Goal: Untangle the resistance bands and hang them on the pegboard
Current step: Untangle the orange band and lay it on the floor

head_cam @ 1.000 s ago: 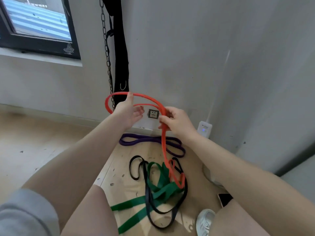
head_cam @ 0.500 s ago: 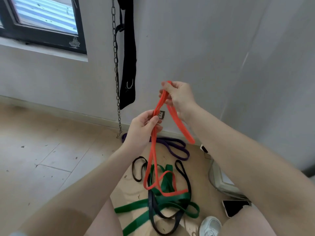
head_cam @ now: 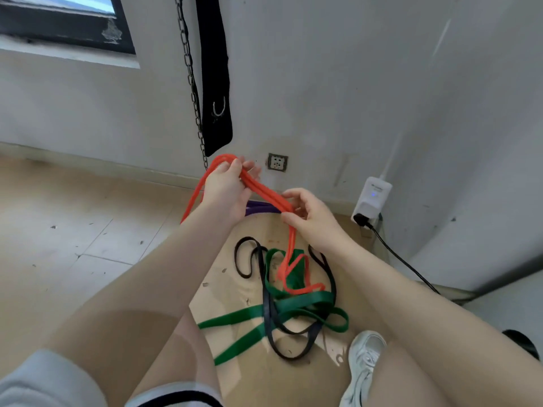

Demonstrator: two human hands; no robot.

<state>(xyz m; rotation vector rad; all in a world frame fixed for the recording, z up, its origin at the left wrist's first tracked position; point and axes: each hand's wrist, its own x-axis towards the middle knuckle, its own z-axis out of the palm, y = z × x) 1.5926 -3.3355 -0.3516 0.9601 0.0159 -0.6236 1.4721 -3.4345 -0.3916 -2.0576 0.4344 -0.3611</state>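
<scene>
Pale tiles meet a grey wall (head_cam: 323,83) where we see a chain (head_cam: 192,92) and a black strap (head_cam: 214,83) hanging beside a socket (head_cam: 277,162). Our left hand (head_cam: 227,188) grips the orange band (head_cam: 266,190) bunched in several strands, while our right hand (head_cam: 311,215) pinches the same strands just below. From there the band drops onto the tangle of green band (head_cam: 296,308) and black band (head_cam: 269,306) on the floor (head_cam: 73,230), with a purple band (head_cam: 260,206) lying behind our hands.
</scene>
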